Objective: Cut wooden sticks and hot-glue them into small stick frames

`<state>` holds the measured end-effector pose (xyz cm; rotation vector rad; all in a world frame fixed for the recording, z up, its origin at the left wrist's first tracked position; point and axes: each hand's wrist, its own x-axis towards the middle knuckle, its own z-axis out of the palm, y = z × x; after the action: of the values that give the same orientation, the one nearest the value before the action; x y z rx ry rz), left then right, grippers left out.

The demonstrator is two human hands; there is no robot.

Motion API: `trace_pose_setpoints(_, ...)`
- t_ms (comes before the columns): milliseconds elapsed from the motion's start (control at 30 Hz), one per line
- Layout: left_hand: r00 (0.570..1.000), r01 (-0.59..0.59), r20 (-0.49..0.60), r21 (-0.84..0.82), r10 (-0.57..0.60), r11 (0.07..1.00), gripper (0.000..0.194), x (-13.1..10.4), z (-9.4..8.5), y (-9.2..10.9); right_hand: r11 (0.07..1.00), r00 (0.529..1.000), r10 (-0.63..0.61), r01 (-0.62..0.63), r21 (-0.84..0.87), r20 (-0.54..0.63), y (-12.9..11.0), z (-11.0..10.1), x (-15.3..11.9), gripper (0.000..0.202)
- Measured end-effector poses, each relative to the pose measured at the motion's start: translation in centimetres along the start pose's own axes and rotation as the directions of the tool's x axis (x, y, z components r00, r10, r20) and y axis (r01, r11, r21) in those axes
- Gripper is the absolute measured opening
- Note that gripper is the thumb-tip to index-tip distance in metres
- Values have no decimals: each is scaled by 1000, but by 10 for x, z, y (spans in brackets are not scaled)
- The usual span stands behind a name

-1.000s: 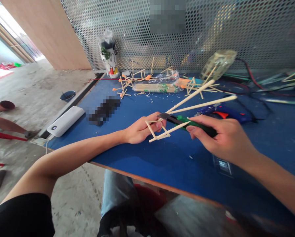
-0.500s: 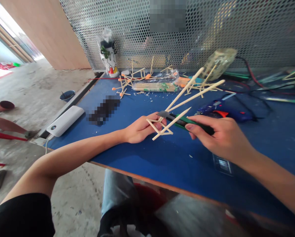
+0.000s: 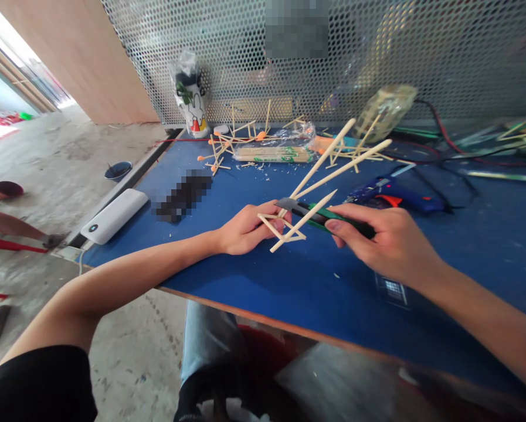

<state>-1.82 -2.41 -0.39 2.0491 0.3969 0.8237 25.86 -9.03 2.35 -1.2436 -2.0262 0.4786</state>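
My left hand [image 3: 249,230] pinches a small frame of joined wooden sticks [image 3: 318,214] above the blue tabletop. Two long sticks of it slant up and away to the right, and a shorter pointed one crosses in front. In my right hand [image 3: 377,237] is a green and black utility knife [image 3: 318,217], fingers wrapped round its handle. The knife's blade lies against the sticks close to my left fingertips; whether it cuts into the wood I cannot tell. Part of the knife is hidden behind the pointed stick.
On the blue table [image 3: 245,293] lie a white power bank [image 3: 114,215], a blue glue gun [image 3: 394,193] with cables and a bag of sticks [image 3: 274,154]. Stick models with orange balls [image 3: 221,152] and a wrapped bottle [image 3: 192,99] stand by the perforated metal panel [image 3: 227,53].
The view has shifted slightly, so everything sits a little further left. Both hands keep their hold, and the knife blade stays at nearly the same spot on the sticks.
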Motion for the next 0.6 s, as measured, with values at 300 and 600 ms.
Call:
trace_pose_setpoints(300,999,-46,13,58,46,997,39,3,-3,4,998,999,-44,44,-49,-14,4,-1,-2,21)
trace_pose_setpoints(600,999,-8,44,3,8,1000,36,0,-3,3,982,984,-139,122,-148,-111,10,1,-3,20)
